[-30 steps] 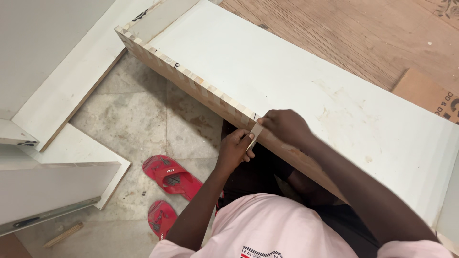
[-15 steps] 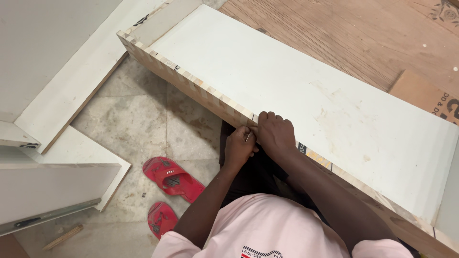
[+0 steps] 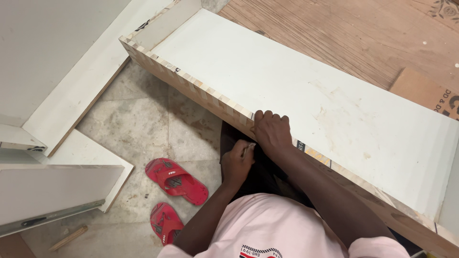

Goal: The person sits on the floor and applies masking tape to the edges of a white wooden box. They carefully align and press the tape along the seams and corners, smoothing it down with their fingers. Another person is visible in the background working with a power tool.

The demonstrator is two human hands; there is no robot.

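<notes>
The white laminated board (image 3: 306,91) lies in front of me, raw edge toward me. My right hand (image 3: 271,134) curls over that edge; my left hand (image 3: 236,162) pinches a small pale strip (image 3: 248,149) beneath it. Best pressed flat and flush. Red sandals (image 3: 174,179) lie on the tile floor (image 3: 143,114).

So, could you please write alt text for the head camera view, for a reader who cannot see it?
A person's right hand grips the raw edge of a long white board, while the left hand holds a small pale object against it. Red sandals lie on the stone floor.
</notes>
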